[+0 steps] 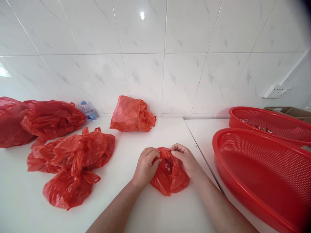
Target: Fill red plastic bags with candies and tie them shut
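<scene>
A small red plastic bag (170,179) lies on the white counter (155,213) in front of me, with something small and patterned showing inside its mouth. My left hand (145,166) pinches the bag's left edge with curled fingers. My right hand (186,160) grips its right edge the same way. The two hands hold the opening between them.
Several crumpled red bags (73,161) lie at the left, a larger pile (36,121) behind them, and one bag (132,115) rests against the tiled wall. A water bottle (87,111) stands at the back left. Two red perforated baskets (262,171) (269,124) sit at the right. A wall socket (275,91) is above them.
</scene>
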### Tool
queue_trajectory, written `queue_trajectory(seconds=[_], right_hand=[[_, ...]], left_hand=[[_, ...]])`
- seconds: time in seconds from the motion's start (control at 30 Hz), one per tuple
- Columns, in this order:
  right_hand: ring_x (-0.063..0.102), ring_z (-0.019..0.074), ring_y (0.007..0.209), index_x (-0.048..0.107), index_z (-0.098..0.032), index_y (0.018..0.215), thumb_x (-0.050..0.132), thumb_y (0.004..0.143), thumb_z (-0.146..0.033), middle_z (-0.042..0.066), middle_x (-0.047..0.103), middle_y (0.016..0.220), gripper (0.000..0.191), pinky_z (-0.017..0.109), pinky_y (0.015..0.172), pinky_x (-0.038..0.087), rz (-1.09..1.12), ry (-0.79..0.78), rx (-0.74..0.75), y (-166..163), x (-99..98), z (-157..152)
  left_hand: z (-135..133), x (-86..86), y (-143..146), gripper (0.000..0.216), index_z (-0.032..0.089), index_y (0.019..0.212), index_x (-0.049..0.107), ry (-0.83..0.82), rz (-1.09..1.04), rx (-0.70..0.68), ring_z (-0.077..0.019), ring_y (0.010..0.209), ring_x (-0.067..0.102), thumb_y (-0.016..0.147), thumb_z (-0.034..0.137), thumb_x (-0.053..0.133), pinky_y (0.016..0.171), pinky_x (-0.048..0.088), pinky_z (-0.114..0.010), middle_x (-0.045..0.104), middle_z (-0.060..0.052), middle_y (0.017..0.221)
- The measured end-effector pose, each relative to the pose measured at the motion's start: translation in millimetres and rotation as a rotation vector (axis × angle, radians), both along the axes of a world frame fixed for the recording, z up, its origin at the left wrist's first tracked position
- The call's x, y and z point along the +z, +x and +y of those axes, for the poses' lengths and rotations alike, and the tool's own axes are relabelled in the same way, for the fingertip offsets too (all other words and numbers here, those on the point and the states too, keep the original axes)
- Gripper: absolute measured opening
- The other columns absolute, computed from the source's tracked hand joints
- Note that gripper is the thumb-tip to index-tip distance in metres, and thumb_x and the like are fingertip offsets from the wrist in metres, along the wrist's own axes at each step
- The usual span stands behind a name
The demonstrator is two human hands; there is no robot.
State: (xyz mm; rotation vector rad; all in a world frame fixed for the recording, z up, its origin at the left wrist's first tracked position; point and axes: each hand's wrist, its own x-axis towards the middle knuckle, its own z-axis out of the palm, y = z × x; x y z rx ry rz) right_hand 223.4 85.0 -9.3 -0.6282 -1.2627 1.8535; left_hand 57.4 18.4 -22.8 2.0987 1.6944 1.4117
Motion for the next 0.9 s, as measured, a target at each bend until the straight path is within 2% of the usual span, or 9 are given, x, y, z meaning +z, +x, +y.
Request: queue_trajectory(seconds=[0.13, 0.3, 0.4, 0.53, 0.7, 0.8, 0.9], right_hand=[[0.052, 0.0121, 0.062, 0.051, -0.021, 0.075, 0.062, 0.071, -0.023, -0.003, 0.057, 0.070, 0.012, 0.027, 0.061, 0.042, -0.055, 0.079, -0.284, 2.6, 3.5, 5.2], [0.052, 0.0149, 0.071, 0.053, -0.022, 0.073, 0.060, 0.066, -0.021, -0.001, 0.056, 0.073, 0.010, 0.028, 0.066, 0.042, -0.278, 0.182, -0.753, 23.4, 3.2, 27.2], [0.049, 0.0143, 0.066, 0.053, -0.022, 0.074, 0.057, 0.065, -0.021, -0.001, 0.054, 0.073, 0.010, 0.028, 0.061, 0.041, -0.401, 0.173, -0.870, 34.3, -6.8, 41.2], [0.049, 0.0146, 0.066, 0.053, -0.023, 0.073, 0.052, 0.064, -0.020, 0.000, 0.056, 0.075, 0.010, 0.027, 0.058, 0.040, -0.486, 0.190, -0.904, 38.4, -20.8, 50.5], [0.054, 0.0161, 0.068, 0.056, -0.022, 0.074, 0.051, 0.062, -0.022, 0.000, 0.061, 0.077, 0.014, 0.027, 0.060, 0.041, -0.547, 0.183, -0.852, 39.3, -32.4, 55.6], [0.058, 0.0184, 0.071, 0.059, -0.021, 0.080, 0.053, 0.063, -0.027, 0.001, 0.064, 0.079, 0.019, 0.028, 0.061, 0.043, -0.594, 0.168, -0.798, 37.9, -35.0, 56.4], [0.063, 0.0201, 0.078, 0.059, -0.021, 0.089, 0.055, 0.069, -0.038, 0.003, 0.068, 0.088, 0.027, 0.028, 0.064, 0.047, -0.641, 0.179, -0.661, 31.5, -30.9, 50.9]], left_hand=[[-0.9, 6.1, -6.5, 0.014, 0.022, 0.077, 0.056, 0.091, 0.078, 0.091, -0.0203, 0.098, 0.052, 0.080, 0.011, 0.048, 0.087, 0.040, -0.037, 0.059, -0.005, 0.102], [-0.2, 14.6, -31.3, 0.011, 0.021, 0.078, 0.053, 0.235, 0.135, 0.280, -0.0199, 0.096, 0.053, 0.081, 0.011, 0.050, 0.087, 0.038, -0.038, 0.061, -0.005, 0.099], [1.2, 16.1, -44.4, 0.011, 0.021, 0.078, 0.053, 0.263, 0.184, 0.359, -0.0203, 0.093, 0.054, 0.080, 0.010, 0.051, 0.086, 0.037, -0.038, 0.062, -0.004, 0.096], [2.1, 14.7, -48.3, 0.010, 0.020, 0.079, 0.053, 0.255, 0.195, 0.393, -0.0206, 0.093, 0.054, 0.082, 0.012, 0.051, 0.086, 0.037, -0.038, 0.063, -0.005, 0.095], [4.4, 7.1, -42.5, 0.006, 0.020, 0.080, 0.053, 0.197, 0.039, 0.388, -0.0193, 0.093, 0.054, 0.081, 0.014, 0.052, 0.084, 0.041, -0.035, 0.061, -0.004, 0.094], [7.6, 0.3, -38.0, 0.008, 0.020, 0.082, 0.055, 0.173, -0.032, 0.365, -0.0185, 0.095, 0.053, 0.080, 0.013, 0.054, 0.085, 0.043, -0.035, 0.060, -0.004, 0.096], [8.0, -3.1, -32.3, 0.018, 0.021, 0.094, 0.058, 0.174, -0.059, 0.321, -0.0185, 0.102, 0.052, 0.080, 0.011, 0.051, 0.091, 0.043, -0.036, 0.057, -0.005, 0.105]])
